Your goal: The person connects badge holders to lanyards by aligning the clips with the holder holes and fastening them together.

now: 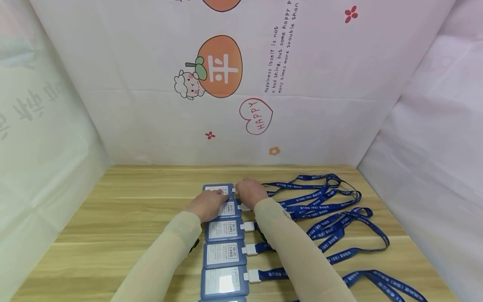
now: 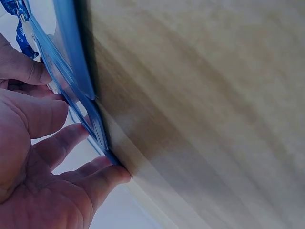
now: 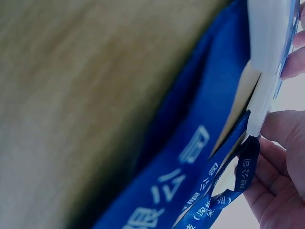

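Observation:
In the head view, several blue-framed ID card holders lie in a column, their long sides side by side. My left hand [image 1: 209,204] reaches over the two farthest ones. In the left wrist view its fairly straight fingers [image 2: 102,183] touch the edge of the farthest card holder [image 1: 211,187], and the thumb extends above the neighbouring holder. To the right, my right hand [image 1: 250,191] pinches the white clip [image 3: 259,107] end of that holder's blue lanyard [image 3: 245,174] between thumb and fingers. The right hand covers part of the clip in the head view.
Printed blue lanyards [image 1: 320,207] spread in loose loops over the right side of the wooden table [image 1: 151,184]. Nearer card holders [image 1: 225,254] with white clips [image 1: 250,249] lie between my forearms. A printed white cloth [image 1: 158,126] stands behind the table, with white sheets at both sides.

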A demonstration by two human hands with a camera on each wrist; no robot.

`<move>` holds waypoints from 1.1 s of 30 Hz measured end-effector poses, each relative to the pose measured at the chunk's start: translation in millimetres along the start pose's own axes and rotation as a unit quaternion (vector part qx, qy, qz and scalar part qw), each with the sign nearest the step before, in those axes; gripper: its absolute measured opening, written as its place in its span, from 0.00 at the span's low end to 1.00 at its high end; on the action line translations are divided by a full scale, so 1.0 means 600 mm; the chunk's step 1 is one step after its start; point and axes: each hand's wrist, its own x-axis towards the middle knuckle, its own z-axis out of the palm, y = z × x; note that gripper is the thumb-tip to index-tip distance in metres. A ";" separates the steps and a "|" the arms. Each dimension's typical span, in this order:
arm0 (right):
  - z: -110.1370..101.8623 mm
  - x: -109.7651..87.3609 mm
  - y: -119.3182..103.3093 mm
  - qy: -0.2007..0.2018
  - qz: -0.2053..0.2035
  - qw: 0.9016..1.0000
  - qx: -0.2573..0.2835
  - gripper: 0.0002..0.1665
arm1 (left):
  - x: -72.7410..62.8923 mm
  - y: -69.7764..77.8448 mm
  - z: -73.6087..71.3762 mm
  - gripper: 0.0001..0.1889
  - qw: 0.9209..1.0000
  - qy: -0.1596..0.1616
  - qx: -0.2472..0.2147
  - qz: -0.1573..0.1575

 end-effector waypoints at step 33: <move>0.005 -0.011 0.000 0.017 0.007 1.000 0.024 0.13 | -0.002 -0.003 0.007 0.24 1.000 0.002 -0.029 0.000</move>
